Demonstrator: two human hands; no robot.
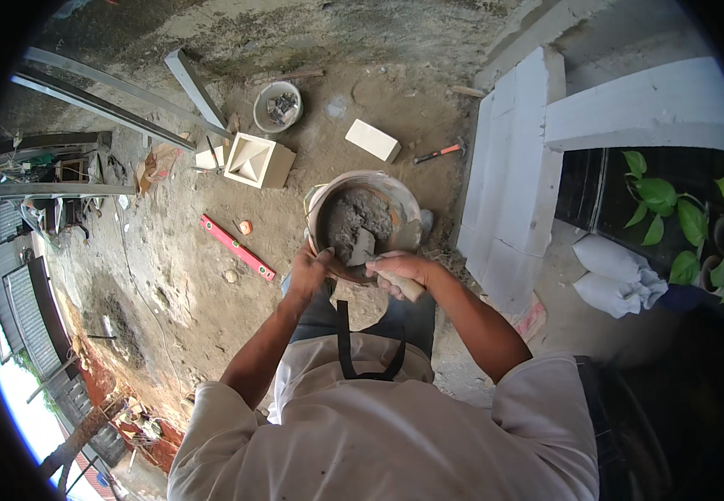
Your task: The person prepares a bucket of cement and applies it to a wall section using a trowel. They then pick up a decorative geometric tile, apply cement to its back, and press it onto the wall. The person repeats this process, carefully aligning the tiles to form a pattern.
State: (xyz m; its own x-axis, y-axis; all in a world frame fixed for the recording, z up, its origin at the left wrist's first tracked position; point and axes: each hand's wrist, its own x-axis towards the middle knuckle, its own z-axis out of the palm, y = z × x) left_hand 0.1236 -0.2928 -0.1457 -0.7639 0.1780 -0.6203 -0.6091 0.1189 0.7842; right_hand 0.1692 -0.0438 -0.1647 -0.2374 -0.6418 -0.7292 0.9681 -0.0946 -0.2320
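A round bucket (409,197) with a mortar-smeared rim stands in front of me, between my knees. Wet grey mortar (354,209) lies inside it, heaped unevenly. My left hand (308,269) is closed on the near left part of the rim, thumb over the edge. In my right hand (404,269) is a trowel (363,248), gripped by its pale wooden handle above the near right rim. Its grey, mortar-coated blade reaches into the bucket and meets the mortar. The blade's tip is hard to make out.
Beyond the bucket are a cream block (373,139), an orange-handled hammer (440,154), a cream box-shaped block (260,161) and a rubble-filled pail (278,107). A red spirit level (237,247) and orange tape measure (245,227) lie left. White blockwork (508,179) and sacks (617,271) stand right.
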